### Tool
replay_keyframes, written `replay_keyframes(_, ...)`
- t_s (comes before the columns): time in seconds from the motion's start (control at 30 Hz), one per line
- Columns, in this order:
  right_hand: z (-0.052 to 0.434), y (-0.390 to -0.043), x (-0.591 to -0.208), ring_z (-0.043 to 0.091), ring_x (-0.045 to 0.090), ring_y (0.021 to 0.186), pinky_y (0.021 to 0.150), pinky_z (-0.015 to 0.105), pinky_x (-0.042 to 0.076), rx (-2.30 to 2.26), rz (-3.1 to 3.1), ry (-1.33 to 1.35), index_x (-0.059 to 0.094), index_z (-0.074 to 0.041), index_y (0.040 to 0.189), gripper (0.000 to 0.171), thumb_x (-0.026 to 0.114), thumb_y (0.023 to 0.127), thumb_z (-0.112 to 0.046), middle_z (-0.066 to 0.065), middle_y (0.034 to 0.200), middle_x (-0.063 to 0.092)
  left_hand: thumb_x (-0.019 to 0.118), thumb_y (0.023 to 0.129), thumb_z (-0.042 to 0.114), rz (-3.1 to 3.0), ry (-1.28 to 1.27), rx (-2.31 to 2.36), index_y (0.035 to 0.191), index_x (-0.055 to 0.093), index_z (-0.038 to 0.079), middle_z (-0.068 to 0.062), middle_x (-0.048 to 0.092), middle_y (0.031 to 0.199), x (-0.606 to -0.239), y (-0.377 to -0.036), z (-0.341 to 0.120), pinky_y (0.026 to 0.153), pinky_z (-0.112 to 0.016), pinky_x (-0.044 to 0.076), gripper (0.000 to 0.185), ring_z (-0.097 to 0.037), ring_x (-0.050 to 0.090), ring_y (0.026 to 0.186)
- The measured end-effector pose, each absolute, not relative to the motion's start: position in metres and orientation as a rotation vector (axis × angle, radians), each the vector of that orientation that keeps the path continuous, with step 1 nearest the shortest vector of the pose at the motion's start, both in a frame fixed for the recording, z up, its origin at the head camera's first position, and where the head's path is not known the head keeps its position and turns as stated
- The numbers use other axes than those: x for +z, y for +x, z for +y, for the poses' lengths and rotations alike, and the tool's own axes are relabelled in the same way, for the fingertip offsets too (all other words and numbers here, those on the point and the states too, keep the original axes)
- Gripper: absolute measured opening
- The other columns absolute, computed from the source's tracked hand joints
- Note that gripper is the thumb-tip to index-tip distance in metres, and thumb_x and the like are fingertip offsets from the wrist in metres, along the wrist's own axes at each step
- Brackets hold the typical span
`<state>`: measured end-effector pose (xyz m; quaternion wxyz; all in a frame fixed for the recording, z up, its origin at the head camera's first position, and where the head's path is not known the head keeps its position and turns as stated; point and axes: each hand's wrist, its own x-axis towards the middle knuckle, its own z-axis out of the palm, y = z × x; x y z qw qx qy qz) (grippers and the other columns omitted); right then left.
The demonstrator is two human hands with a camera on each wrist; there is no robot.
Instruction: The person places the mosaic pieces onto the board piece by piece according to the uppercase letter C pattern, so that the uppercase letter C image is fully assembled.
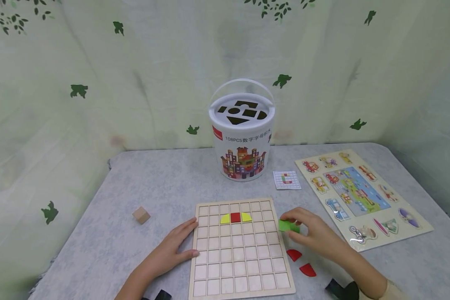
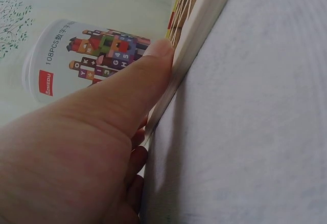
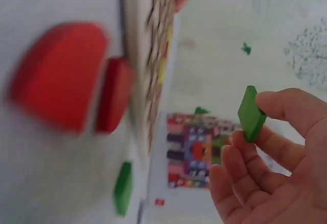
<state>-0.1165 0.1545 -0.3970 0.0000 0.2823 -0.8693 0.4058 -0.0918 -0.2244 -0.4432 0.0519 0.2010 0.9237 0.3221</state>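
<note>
Currently, the right hand pinches a green piece just right of the grid board — near two red wedges. The left hand — thumb spread apart — touches the board's left edge.

Room is left above the near rows of the grid board; its left edge is blocked by the left hand, its right side by the right hand and two red pieces.

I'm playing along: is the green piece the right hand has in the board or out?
Out: the right hand pinches the green piece up off the table, near the board.
</note>
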Motion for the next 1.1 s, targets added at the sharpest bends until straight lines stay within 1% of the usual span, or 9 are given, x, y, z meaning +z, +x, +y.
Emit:
replay_keyframes(0.17, 0.127, -0.117, -0.382, 0.006, 0.046, 0.089, 0.072, 0.030, 0.043, 1.345, -2.629, 1.007, 0.052, -0.028, 0.105, 0.026, 0.055, 0.079, -0.028, -0.014, 0.101, 0.049, 0.054, 0.072, 0.047, 2.801, 0.609, 0.989, 0.131, 0.025, 0.022, 0.009, 0.018, 0.135, -0.442, -0.092, -0.224, 0.091, -0.043, 0.024, 0.071, -0.014, 0.016, 0.121)
replay_keyframes(0.3, 0.104, -0.120, -0.373, 0.007, 0.046, 0.087, 0.072, 0.028, 0.042, 1.379, -2.570, 1.073, 0.051, -0.025, 0.107, 0.030, 0.056, 0.078, -0.029, -0.012, 0.102, 0.050, 0.055, 0.072, 0.047, 2.812, 0.628, 0.977, 0.131, 0.026, 0.020, 0.007, 0.018, 0.135, -0.440, -0.092, -0.224, 0.091, -0.043, 0.024, 0.071, -0.015, 0.016, 0.121)
replay_keyframes(0.43, 0.080, -0.128, -0.374, 0.007, 0.047, 0.085, 0.072, 0.026, 0.042, 1.418, -2.516, 1.104, 0.052, -0.023, 0.106, 0.031, 0.057, 0.076, -0.030, -0.011, 0.100, 0.051, 0.056, 0.071, 0.046, 2.830, 0.645, 0.959, 0.131, 0.026, 0.020, 0.006, 0.018, 0.135, -0.439, -0.092, -0.224, 0.091, -0.043, 0.024, 0.071, -0.016, 0.016, 0.121)
replay_keyframes(0.57, 0.060, -0.138, -0.383, 0.007, 0.049, 0.084, 0.073, 0.026, 0.042, 1.530, -2.544, 1.079, 0.054, -0.018, 0.104, 0.032, 0.058, 0.076, -0.031, -0.012, 0.098, 0.051, 0.056, 0.071, 0.046, 2.839, 0.646, 0.952, 0.131, 0.027, 0.020, 0.007, 0.018, 0.135, -0.440, -0.092, -0.224, 0.091, -0.043, 0.024, 0.071, -0.017, 0.016, 0.121)
replay_keyframes(0.7, 0.046, -0.147, -0.397, 0.011, 0.051, 0.080, 0.070, 0.028, 0.044, 1.598, -2.595, 1.094, 0.056, -0.012, 0.101, 0.029, 0.061, 0.074, -0.023, -0.008, 0.093, 0.053, 0.056, 0.071, 0.047, 2.843, 0.648, 0.950, 0.131, 0.027, 0.020, 0.008, 0.018, 0.135, -0.441, -0.092, -0.224, 0.092, -0.043, 0.023, 0.071, -0.017, 0.016, 0.121)
replay_keyframes(0.8, 0.043, -0.152, -0.409, 0.014, 0.049, 0.078, 0.068, 0.026, 0.043, 1.583, -2.666, 1.115, 0.056, -0.015, 0.097, 0.026, 0.063, 0.073, -0.020, -0.007, 0.089, 0.052, 0.055, 0.072, 0.047, 2.840, 0.651, 0.951, 0.131, 0.026, 0.021, 0.008, 0.017, 0.135, -0.443, -0.093, -0.224, 0.092, -0.043, 0.023, 0.071, -0.016, 0.016, 0.121)
replay_keyframes(0.87, 0.043, -0.154, -0.417, 0.014, 0.047, 0.078, 0.067, 0.024, 0.042, 1.544, -2.723, 1.129, 0.057, -0.017, 0.096, 0.024, 0.063, 0.073, -0.022, -0.007, 0.088, 0.050, 0.055, 0.072, 0.047, 2.839, 0.658, 0.952, 0.131, 0.026, 0.021, 0.008, 0.017, 0.135, -0.443, -0.093, -0.224, 0.092, -0.043, 0.023, 0.071, -0.016, 0.016, 0.121)
replay_keyframes(0.97, 0.043, -0.156, -0.426, 0.011, 0.044, 0.078, 0.067, 0.020, 0.040, 1.437, -2.773, 1.165, 0.057, -0.019, 0.095, 0.024, 0.062, 0.073, -0.026, -0.008, 0.087, 0.048, 0.055, 0.072, 0.047, 2.840, 0.664, 0.952, 0.131, 0.026, 0.021, 0.008, 0.017, 0.135, -0.445, -0.094, -0.225, 0.092, -0.042, 0.023, 0.071, -0.015, 0.016, 0.121)
replay_keyframes(1.1, 0.040, -0.157, -0.434, 0.007, 0.044, 0.081, 0.069, 0.020, 0.037, 1.292, -2.754, 1.240, 0.057, -0.020, 0.096, 0.025, 0.061, 0.073, -0.030, -0.009, 0.090, 0.047, 0.055, 0.072, 0.047, 2.844, 0.660, 0.953, 0.131, 0.027, 0.020, 0.008, 0.017, 0.135, -0.445, -0.093, -0.225, 0.092, -0.041, 0.023, 0.070, -0.014, 0.016, 0.121)
